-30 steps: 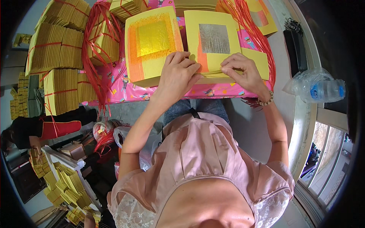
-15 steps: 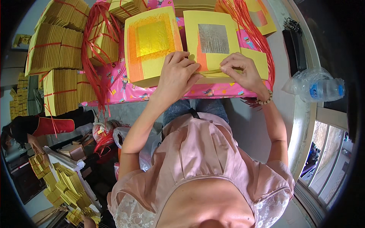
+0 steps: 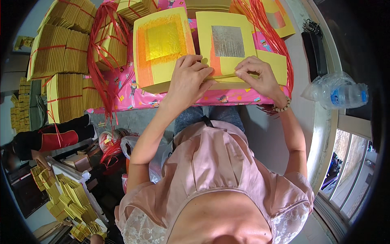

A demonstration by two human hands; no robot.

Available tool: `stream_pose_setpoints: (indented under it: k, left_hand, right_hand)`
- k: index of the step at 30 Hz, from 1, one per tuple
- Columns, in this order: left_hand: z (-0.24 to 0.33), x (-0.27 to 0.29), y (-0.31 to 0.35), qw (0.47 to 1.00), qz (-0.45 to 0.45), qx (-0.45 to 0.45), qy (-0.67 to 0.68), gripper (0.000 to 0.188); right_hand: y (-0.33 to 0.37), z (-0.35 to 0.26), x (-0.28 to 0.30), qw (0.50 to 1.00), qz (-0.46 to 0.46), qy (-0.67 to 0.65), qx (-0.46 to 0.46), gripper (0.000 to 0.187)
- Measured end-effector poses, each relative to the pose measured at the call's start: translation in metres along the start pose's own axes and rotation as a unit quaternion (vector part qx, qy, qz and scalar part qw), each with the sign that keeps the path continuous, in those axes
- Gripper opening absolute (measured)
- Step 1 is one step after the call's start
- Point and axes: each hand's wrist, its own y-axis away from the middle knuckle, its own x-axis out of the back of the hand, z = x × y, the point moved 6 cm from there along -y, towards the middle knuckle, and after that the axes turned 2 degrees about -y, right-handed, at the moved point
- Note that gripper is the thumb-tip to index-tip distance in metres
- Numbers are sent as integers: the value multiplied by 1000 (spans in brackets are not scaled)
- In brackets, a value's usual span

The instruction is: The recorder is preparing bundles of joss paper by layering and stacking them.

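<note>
Two stacks of yellow paper lie side by side on the table before me. The left stack (image 3: 142,36) bears a gold foil square (image 3: 162,40) ringed by orange. On the right, the top sheet (image 3: 205,40) carries a silver foil square (image 3: 227,41) with an orange strip beside it. My left hand (image 3: 190,75) has its fingers closed at the near left edge of the silver-foil sheets, its wrist crossing the gold-foil stack's corner. At the near right edge, my right hand (image 3: 256,74) pinches the slightly lifted sheets between thumb and curled fingers.
Tied yellow paper bundles (image 3: 59,51) crowd the table's left. Red plastic strings hang at left (image 3: 97,61) and right (image 3: 280,49) over the pink tablecloth (image 3: 134,97). A clear bottle (image 3: 345,97) in plastic lies at right. Another person (image 3: 48,140) bends over more bundles at lower left.
Both my hands keep nearly the same place, with the raised sheet edges lying slightly flatter. The other person at left has shifted a little downward in view.
</note>
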Motion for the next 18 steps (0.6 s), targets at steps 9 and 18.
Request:
stream_pose_setpoints:
  k: [9, 18]
  left_hand:
    - [0, 2, -1, 1000, -1, 5, 6, 30]
    - [6, -4, -5, 996, 3, -43, -79, 20]
  right_hand:
    - [0, 1, 0, 1000, -9, -7, -7, 9]
    - [1, -12, 2, 998, -25, 33, 49, 16]
